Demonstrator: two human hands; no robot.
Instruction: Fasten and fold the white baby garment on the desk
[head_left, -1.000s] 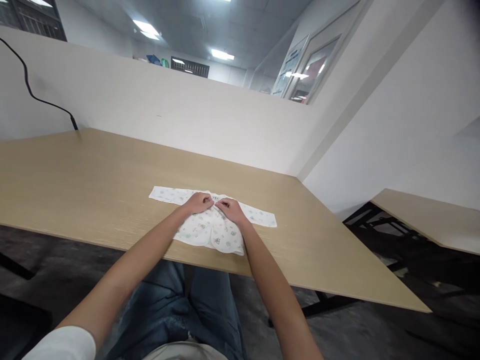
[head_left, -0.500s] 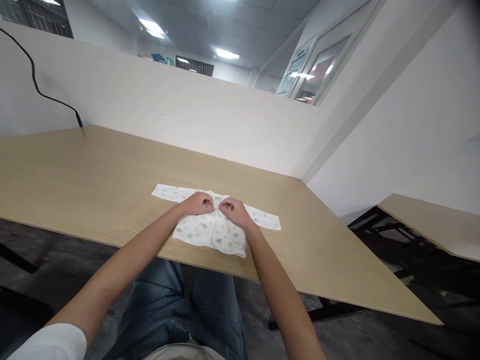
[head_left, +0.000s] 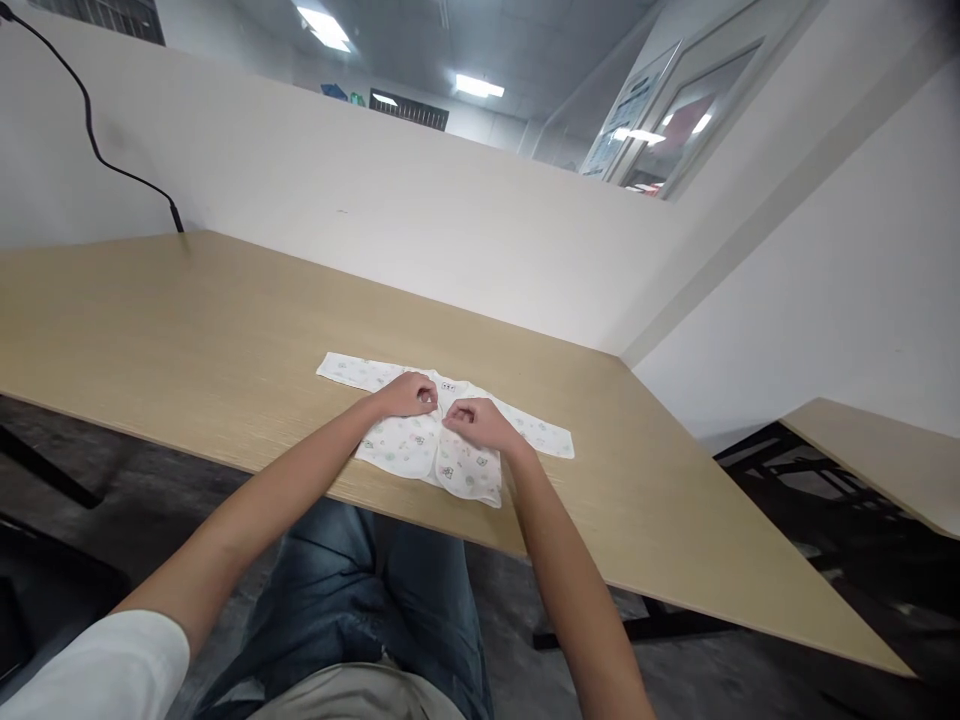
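A small white baby shirt (head_left: 397,445) with a pale print lies spread on the table, front side up, both sleeves stretched out sideways. Its front opening runs down the middle, and a small label shows inside the neck. My left hand (head_left: 411,394) rests on the shirt's left chest, fingers pinched at the edge of the opening. Just across the opening, my right hand (head_left: 476,420) has its fingers pinched on the other front edge, slightly lower. The fingertips are close together but apart. Whatever fastener lies between them is too small to make out.
The light wooden table (head_left: 225,330) runs up to a low white partition (head_left: 450,240). A black cable (head_left: 90,125) hangs down the partition at the left. Another table (head_left: 877,450) stands to the right, and a dark seat (head_left: 52,590) is at lower left.
My right hand has shifted slightly down and away from the left along the opening, uncovering more of the neck label. The view has tilted a little; the shirt stays spread.
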